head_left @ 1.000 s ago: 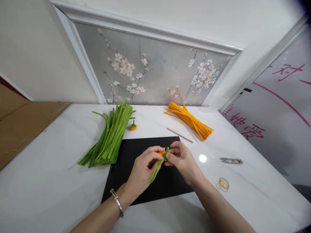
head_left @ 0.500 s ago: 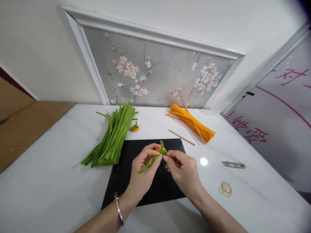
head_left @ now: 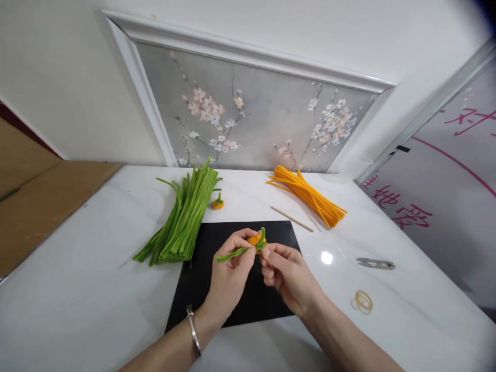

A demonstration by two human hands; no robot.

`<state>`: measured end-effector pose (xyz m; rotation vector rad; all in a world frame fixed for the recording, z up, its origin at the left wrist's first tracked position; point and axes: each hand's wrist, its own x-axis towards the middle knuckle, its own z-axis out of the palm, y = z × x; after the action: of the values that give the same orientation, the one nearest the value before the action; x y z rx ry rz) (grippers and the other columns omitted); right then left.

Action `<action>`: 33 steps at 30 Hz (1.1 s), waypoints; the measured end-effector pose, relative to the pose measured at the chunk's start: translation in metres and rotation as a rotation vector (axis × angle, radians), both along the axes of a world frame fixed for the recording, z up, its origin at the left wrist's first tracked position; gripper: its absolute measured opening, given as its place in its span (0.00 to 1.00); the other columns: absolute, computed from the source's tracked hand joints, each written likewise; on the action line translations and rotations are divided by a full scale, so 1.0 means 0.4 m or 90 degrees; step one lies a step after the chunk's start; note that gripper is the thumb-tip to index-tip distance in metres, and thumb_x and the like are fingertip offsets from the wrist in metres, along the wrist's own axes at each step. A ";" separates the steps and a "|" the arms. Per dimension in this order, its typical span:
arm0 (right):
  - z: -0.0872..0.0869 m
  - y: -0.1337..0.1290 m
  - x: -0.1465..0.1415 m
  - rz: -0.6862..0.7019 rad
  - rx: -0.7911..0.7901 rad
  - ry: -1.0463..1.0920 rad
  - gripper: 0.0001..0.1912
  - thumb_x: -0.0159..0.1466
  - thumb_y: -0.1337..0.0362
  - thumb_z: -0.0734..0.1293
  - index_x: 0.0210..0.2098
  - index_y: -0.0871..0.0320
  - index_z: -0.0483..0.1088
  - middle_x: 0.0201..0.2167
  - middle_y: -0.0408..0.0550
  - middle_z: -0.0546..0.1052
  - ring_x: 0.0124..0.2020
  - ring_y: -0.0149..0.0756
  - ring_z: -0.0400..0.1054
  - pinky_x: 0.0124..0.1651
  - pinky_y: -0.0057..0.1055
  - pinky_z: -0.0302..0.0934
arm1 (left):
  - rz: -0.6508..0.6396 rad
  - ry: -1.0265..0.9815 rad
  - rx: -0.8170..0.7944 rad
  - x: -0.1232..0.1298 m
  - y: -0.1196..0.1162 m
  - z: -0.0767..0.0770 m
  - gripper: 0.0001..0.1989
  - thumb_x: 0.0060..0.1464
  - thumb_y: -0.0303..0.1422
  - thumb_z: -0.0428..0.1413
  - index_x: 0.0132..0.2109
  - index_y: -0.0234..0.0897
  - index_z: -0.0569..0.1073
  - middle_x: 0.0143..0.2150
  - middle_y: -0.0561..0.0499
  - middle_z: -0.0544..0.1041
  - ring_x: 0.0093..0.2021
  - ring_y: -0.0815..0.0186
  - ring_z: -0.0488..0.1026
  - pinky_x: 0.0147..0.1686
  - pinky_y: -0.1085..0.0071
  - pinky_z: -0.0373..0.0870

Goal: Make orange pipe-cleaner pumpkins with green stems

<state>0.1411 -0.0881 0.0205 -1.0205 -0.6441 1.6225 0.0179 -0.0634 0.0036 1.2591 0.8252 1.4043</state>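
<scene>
Above the black mat (head_left: pixel 201 294), both hands meet around a small orange pumpkin shape (head_left: pixel 254 239) with a green pipe cleaner (head_left: pixel 232 254) at its top. My left hand (head_left: pixel 232 268) is closed, pinching the pumpkin and the pipe cleaner, whose long free end sticks out leftward. One short green end stands upright from the pumpkin. Thumb and forefinger of my right hand (head_left: pixel 287 271) pinch the green pipe cleaner at the pumpkin's right side. The fingertips hide part of the joint. A similar small orange pumpkin with a green stem (head_left: pixel 218 202) sits behind the mat.
Left of the mat lies a thick bundle of green pipe cleaners (head_left: pixel 186 217). An orange bundle (head_left: pixel 308 195) and a thin wooden stick (head_left: pixel 291 218) lie at the back right. Thread snips (head_left: pixel 375 264) and rubber bands (head_left: pixel 363 301) rest on the white table (head_left: pixel 96 274) at right.
The green pipe cleaner's free end has swung up, from slanting down to nearly level. My right hand's fingers have curled in more tightly. The view has shifted slightly.
</scene>
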 end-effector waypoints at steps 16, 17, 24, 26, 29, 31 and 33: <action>0.001 0.016 0.071 -0.054 0.261 -0.419 0.13 0.61 0.55 0.67 0.39 0.58 0.69 0.32 0.45 0.74 0.24 0.28 0.67 0.25 0.25 0.66 | -0.130 -0.164 -0.227 0.003 0.011 0.027 0.05 0.56 0.33 0.58 0.34 0.37 0.72 0.44 0.51 0.74 0.44 0.64 0.75 0.43 0.66 0.76; -0.001 0.016 0.072 -0.046 0.270 -0.417 0.12 0.61 0.56 0.67 0.39 0.58 0.69 0.33 0.46 0.73 0.24 0.28 0.67 0.24 0.25 0.66 | -0.136 -0.149 -0.237 0.003 0.010 0.027 0.05 0.56 0.34 0.58 0.35 0.37 0.73 0.44 0.51 0.74 0.43 0.65 0.75 0.42 0.66 0.77; -0.016 0.026 0.094 -0.037 0.342 -0.517 0.10 0.61 0.65 0.67 0.42 0.56 0.64 0.28 0.40 0.71 0.22 0.27 0.65 0.24 0.24 0.64 | -0.221 0.003 -0.224 -0.006 0.021 0.036 0.09 0.51 0.32 0.62 0.40 0.35 0.76 0.43 0.47 0.78 0.42 0.63 0.75 0.45 0.67 0.73; -0.012 0.031 0.113 -0.048 0.413 -0.598 0.11 0.64 0.67 0.63 0.46 0.55 0.65 0.33 0.44 0.73 0.25 0.28 0.68 0.26 0.25 0.66 | -0.231 0.050 -0.206 -0.009 0.026 0.040 0.09 0.49 0.29 0.62 0.39 0.35 0.77 0.43 0.46 0.79 0.43 0.61 0.76 0.46 0.65 0.72; -0.001 0.033 0.134 -0.048 0.619 -0.790 0.17 0.66 0.73 0.57 0.48 0.52 0.71 0.51 0.54 0.70 0.42 0.36 0.71 0.39 0.32 0.69 | -0.264 0.103 -0.186 -0.012 0.032 0.035 0.09 0.49 0.26 0.59 0.40 0.35 0.76 0.40 0.47 0.80 0.43 0.60 0.76 0.47 0.64 0.71; 0.005 0.033 0.137 -0.006 0.734 -0.922 0.21 0.65 0.75 0.57 0.47 0.48 0.73 0.60 0.53 0.63 0.54 0.43 0.64 0.47 0.40 0.66 | -0.288 0.135 -0.170 -0.012 0.034 0.026 0.12 0.49 0.23 0.58 0.42 0.36 0.75 0.39 0.49 0.80 0.42 0.62 0.77 0.45 0.66 0.71; 0.007 0.034 0.136 0.031 0.785 -1.029 0.20 0.65 0.75 0.60 0.47 0.45 0.74 0.63 0.50 0.61 0.61 0.48 0.57 0.52 0.45 0.63 | -0.292 0.165 -0.159 -0.011 0.034 0.016 0.15 0.48 0.23 0.57 0.45 0.37 0.73 0.39 0.50 0.79 0.40 0.62 0.77 0.42 0.67 0.72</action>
<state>0.1955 -0.0745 0.0235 -1.0742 -2.2798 -0.1576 0.0135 -0.0499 0.0099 1.3445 0.7910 0.7604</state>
